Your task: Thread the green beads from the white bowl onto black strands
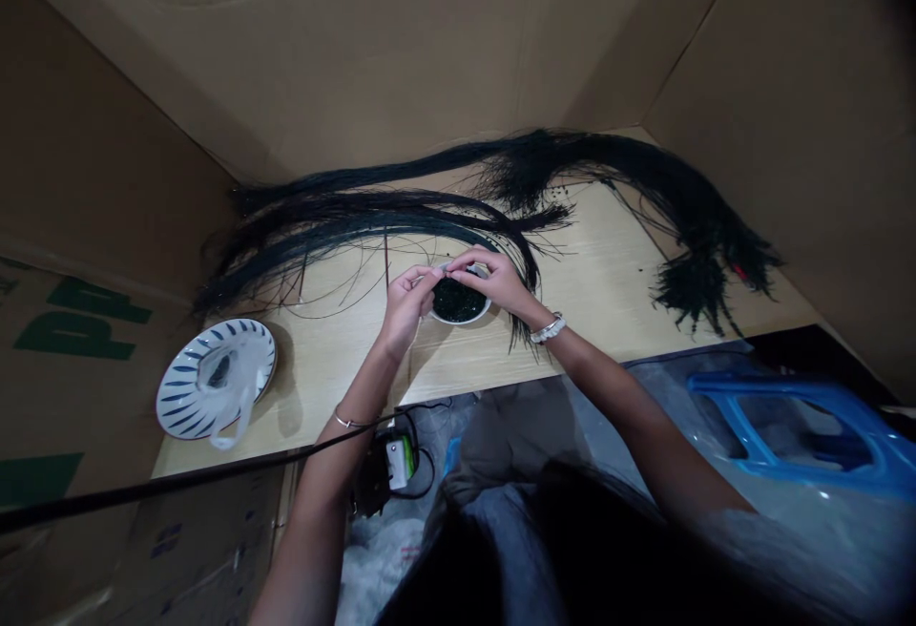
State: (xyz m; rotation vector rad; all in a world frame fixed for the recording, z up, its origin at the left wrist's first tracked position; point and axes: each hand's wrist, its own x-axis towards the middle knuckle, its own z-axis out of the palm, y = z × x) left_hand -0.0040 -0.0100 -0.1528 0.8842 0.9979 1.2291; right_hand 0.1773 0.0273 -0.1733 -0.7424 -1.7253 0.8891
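Observation:
My left hand (409,309) is closed in a pinch over the left rim of a small white bowl (475,317). My right hand (499,282) pinches from the other side, its fingertips meeting those of the left. Whatever lies between the fingertips is too small to make out. Dark green, glittering small pieces, like beads, fill the bowl (458,302). Just behind the hands, a long bundle of thin dark strands (343,233) curves across the table, and some loose strands bow out near my left hand.
More dark strand bundles (401,168) lie along the back, with a tufted one (687,197) at right. A striped plate (187,387) holding a plastic bag (243,387) stands at left. Cardboard walls (401,53) enclose the table (336,359). A black cable (215,470) crosses the front; a blue stool (808,416) is at right.

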